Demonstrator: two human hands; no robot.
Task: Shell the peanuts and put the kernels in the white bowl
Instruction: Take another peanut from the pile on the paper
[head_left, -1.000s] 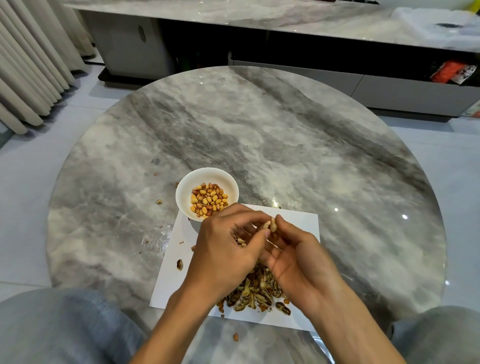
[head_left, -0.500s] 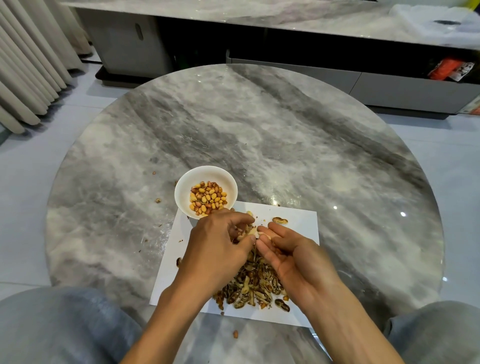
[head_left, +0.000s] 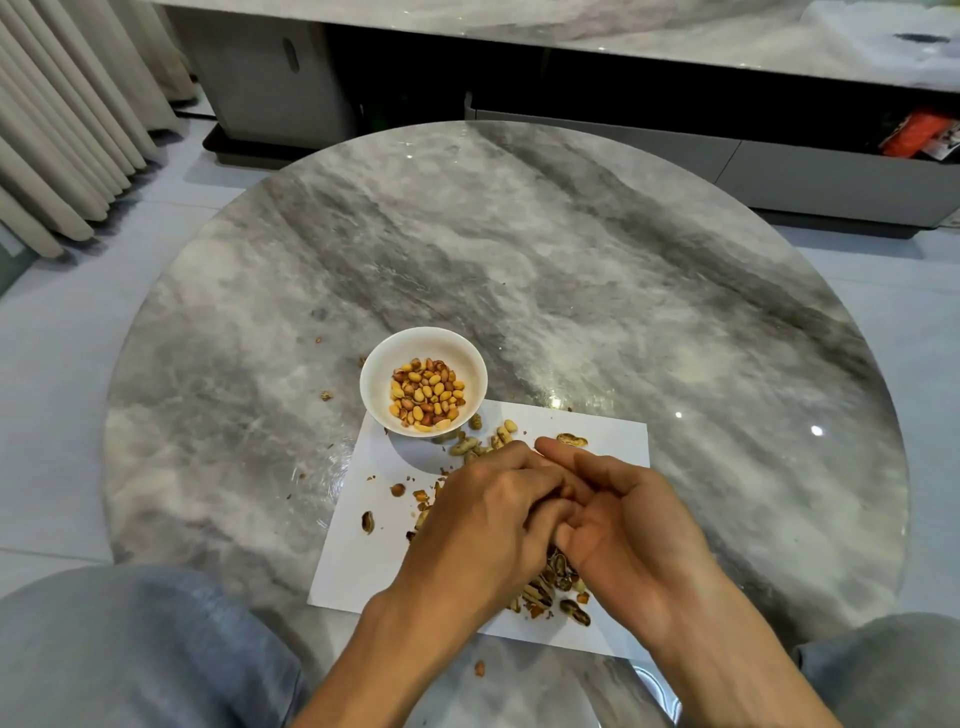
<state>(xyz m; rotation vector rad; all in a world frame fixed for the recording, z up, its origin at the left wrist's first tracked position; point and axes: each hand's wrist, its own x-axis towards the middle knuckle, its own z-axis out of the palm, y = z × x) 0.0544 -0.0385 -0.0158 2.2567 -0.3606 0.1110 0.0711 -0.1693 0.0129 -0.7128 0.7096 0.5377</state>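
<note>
A white bowl (head_left: 374, 364) partly filled with peanut kernels (head_left: 427, 392) stands at the far left corner of a white paper sheet (head_left: 358, 566). Several unshelled peanuts (head_left: 465, 446) lie just beyond my fingers. My left hand (head_left: 483, 519) and my right hand (head_left: 634, 530) are pressed together over the sheet, fingertips curled into each other. The peanut they work on is hidden between the fingers. A pile of empty shells (head_left: 558, 582) lies under both hands, mostly covered.
The sheet lies near the front of a round grey marble table (head_left: 571, 260). Loose shell halves (head_left: 571, 440) and crumbs dot the paper and tabletop. My knees in grey trousers (head_left: 130, 649) flank the near edge. A low cabinet stands behind the table.
Both hands have dropped from near the sheet's far edge toward me and closed tighter. The peanut seen between the fingertips earlier is now covered. Unshelled peanuts beyond the hands are uncovered.
</note>
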